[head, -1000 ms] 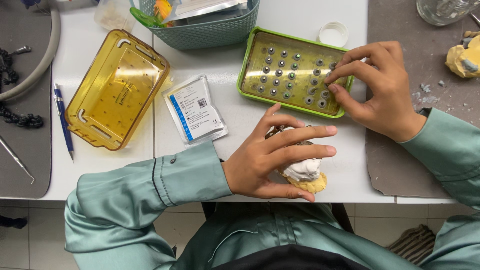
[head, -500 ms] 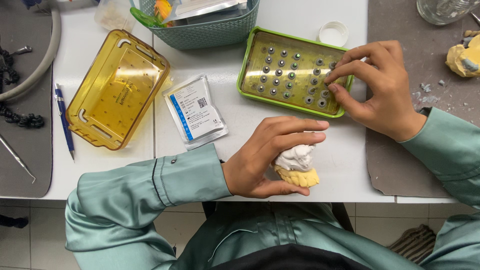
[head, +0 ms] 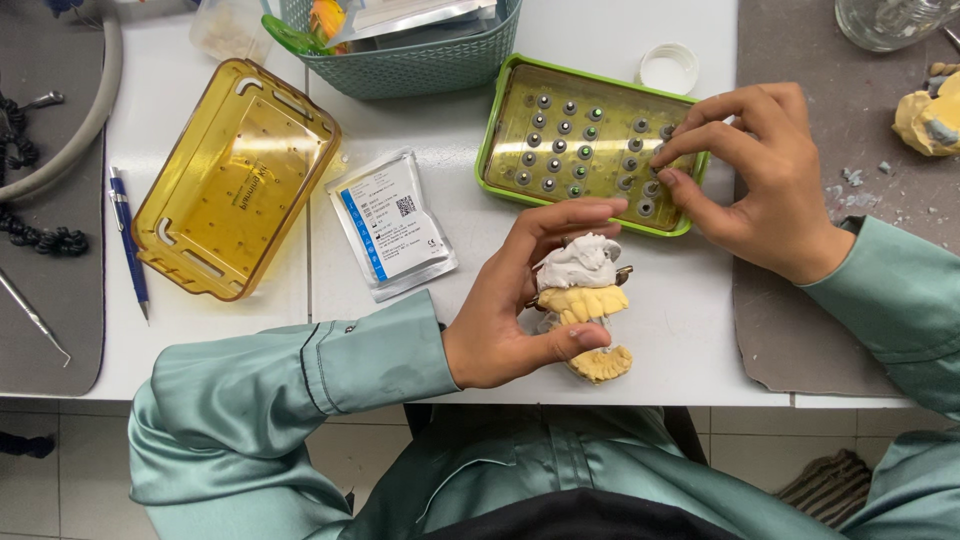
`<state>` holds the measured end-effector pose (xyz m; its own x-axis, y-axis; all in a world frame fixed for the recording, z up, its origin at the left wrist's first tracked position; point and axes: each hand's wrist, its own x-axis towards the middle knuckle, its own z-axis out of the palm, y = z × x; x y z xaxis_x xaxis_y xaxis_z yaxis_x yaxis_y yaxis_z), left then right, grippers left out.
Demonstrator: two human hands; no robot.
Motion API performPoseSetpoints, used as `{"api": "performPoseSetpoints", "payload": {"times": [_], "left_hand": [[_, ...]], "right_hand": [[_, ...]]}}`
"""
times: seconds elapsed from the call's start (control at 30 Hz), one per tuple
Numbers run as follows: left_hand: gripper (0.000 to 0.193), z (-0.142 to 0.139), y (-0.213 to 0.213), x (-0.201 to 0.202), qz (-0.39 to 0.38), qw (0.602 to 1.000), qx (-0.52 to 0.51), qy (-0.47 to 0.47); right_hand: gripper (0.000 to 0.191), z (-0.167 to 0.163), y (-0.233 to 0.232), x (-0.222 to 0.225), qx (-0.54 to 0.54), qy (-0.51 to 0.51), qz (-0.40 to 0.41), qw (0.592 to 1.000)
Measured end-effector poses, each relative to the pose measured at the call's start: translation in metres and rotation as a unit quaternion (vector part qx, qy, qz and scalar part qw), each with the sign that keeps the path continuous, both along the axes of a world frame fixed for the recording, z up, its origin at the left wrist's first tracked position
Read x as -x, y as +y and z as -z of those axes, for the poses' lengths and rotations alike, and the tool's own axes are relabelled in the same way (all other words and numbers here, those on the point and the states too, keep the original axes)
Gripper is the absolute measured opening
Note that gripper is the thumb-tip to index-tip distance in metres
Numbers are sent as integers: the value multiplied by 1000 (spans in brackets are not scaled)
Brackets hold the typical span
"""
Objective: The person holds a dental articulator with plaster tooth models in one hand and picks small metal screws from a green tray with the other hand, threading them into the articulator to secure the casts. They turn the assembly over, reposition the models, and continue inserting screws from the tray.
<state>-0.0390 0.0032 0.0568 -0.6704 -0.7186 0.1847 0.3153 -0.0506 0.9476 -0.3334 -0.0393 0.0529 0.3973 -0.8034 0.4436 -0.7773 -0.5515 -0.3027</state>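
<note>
My left hand (head: 520, 300) holds a yellow and white dental cast model (head: 585, 300) just above the white table's near edge, thumb under it and fingers arched over the top. My right hand (head: 755, 175) rests at the right end of a green-rimmed tray (head: 500, 120) that holds several small round metal pieces. Its fingertips pinch at one of the pieces near the tray's right edge; whether a piece is lifted I cannot tell.
A clear yellow lid (head: 235, 180) lies upside down at left. A sealed white pouch (head: 392, 225) sits between lid and tray. A teal basket (head: 410, 50) stands at the back, a white cap (head: 668, 68) beside it. A blue pen (head: 130, 240) lies left; grey mats flank the table.
My left hand has turned the cast model upward, so its white and yellow parts show more fully. My right hand stays at the tray's right end.
</note>
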Motion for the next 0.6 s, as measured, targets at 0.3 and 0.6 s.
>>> {"api": "performPoseSetpoints", "payload": {"times": [0.3, 0.6], "left_hand": [[93, 2, -7, 6, 71, 991, -109, 4], [87, 20, -10, 4, 120, 987, -102, -11]], "right_hand": [[18, 2, 0, 2, -1, -4, 2, 1000], [40, -7, 1, -6, -35, -75, 13, 996]]}}
